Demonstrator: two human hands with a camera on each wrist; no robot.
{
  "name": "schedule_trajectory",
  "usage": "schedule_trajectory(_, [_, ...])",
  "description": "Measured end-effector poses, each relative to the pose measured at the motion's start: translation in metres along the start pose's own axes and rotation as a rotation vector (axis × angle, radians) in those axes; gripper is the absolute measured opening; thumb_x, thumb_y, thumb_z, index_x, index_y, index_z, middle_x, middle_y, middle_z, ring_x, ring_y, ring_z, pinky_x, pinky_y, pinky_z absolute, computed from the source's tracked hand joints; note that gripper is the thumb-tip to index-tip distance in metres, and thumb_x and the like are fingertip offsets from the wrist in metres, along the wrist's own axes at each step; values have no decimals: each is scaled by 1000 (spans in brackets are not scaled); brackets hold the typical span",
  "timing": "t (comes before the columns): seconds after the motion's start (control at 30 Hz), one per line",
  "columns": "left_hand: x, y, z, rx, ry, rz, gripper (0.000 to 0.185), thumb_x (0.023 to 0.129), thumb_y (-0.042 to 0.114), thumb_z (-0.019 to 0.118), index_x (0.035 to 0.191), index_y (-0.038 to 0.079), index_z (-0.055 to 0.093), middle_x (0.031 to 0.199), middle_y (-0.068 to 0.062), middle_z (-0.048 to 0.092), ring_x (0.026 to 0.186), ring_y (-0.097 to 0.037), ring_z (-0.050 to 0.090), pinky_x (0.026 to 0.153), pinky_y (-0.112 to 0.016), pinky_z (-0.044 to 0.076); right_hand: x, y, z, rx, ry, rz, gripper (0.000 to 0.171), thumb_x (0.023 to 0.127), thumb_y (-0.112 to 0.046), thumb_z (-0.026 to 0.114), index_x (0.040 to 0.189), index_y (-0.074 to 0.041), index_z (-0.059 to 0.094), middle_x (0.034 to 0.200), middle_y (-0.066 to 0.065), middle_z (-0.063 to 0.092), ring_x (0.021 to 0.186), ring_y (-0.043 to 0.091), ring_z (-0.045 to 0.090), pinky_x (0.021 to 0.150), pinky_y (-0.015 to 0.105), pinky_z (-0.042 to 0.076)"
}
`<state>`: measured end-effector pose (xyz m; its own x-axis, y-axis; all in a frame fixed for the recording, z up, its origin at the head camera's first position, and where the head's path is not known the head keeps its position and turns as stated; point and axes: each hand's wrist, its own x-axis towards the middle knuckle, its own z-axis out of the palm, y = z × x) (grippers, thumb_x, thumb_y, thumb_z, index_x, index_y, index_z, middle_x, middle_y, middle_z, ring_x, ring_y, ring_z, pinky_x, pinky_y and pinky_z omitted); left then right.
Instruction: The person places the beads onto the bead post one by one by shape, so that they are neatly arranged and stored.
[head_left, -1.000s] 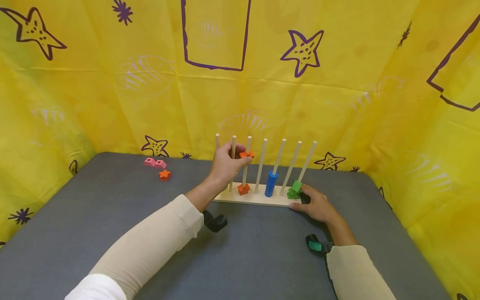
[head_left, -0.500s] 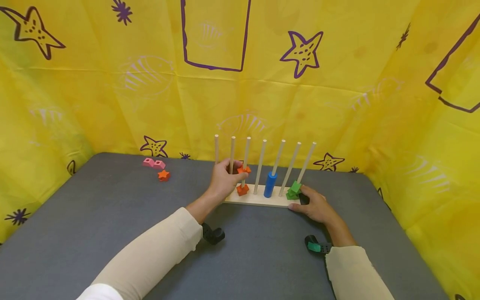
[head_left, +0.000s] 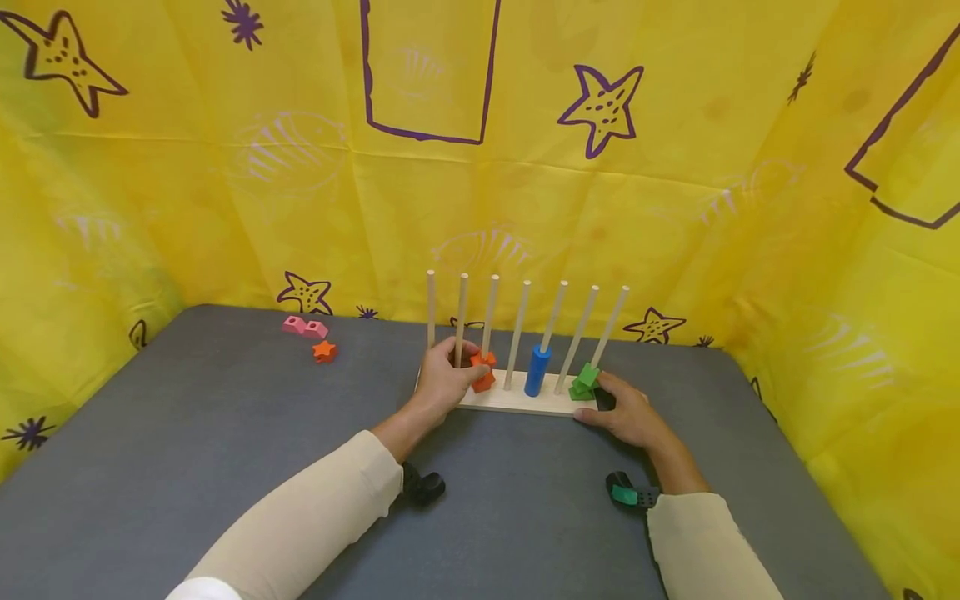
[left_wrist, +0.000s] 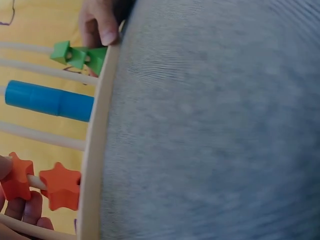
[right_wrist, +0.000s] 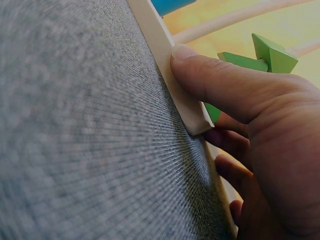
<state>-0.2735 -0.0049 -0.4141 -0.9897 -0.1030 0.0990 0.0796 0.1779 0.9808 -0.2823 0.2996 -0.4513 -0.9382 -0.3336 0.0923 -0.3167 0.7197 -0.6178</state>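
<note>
- Starting nearest the wearer, two cream sleeves reach forward over the grey table [head_left: 187,417], each with a dark wrist strap just short of the wooden peg rack [head_left: 525,402], which serves as the landmark for everything else.
- Right hand [head_left: 628,412] sits at the rack's right end: the thumb lies pressed along the front edge of the base, and the fingers [right_wrist: 227,167] curl round the end of the board, holding it.
- Left hand [head_left: 442,377] is at the rack's left part, its fingers [left_wrist: 27,212] pinching the upper orange star [head_left: 480,360] that is threaded on the third peg from the left.
- That star sits low on its peg, just above a second orange star [left_wrist: 61,186] resting against the base; the left wrist view shows a short bare stretch of peg between the two.
- Towards the rack's middle, a blue cylinder [head_left: 537,371] stands on the fifth peg, down on the base.
- Near the rack's right end, green blocks [head_left: 584,382] sit tilted at the foot of the sixth peg, just beside the right thumb.
- Left of the rack and farther back, well apart from it, a loose orange star [head_left: 324,352] lies on the table, with two pink blocks [head_left: 305,327] just behind it.
- Behind the rack hangs a yellow cloth [head_left: 675,192] printed with purple stars.
</note>
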Motion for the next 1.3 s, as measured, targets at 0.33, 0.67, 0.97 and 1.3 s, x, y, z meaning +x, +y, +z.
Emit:
schedule_trajectory(0.33, [-3,-9,0,11,7,11,24,78,-1,76,99,3,64,89,-9,63,84,-24,57,71,-32,51,0,-2,0,6,-9,16,79,83,-40,76,144,-1,42,145,22,40,134,42,31,106,62,21])
schedule_trajectory(0.67, [-11,-13,-9,63,24,87,31,79,-7,67,109,-5,65,100,-15,68,91,-28,64,82,-41,52,-1,-3,0,8,-6,21,81,83,-41,75,144,-1,41,145,22,40,134,42,32,105,62,22])
schedule_trajectory(0.97, [-25,-9,-29,48,17,183,40,79,-10,68,118,-10,61,109,-23,65,101,-34,63,86,-41,51,-2,-4,0,11,-16,37,82,83,-43,75,145,-1,40,146,23,38,134,44,30,105,62,21])
schedule_trajectory(1.3, [-28,0,-72,27,70,202,29,80,-11,70,109,-8,64,103,-25,66,93,-34,65,80,-30,52,-1,-5,-1,20,-24,47,82,83,-42,75,146,-2,40,147,22,38,135,43,29,105,64,20])
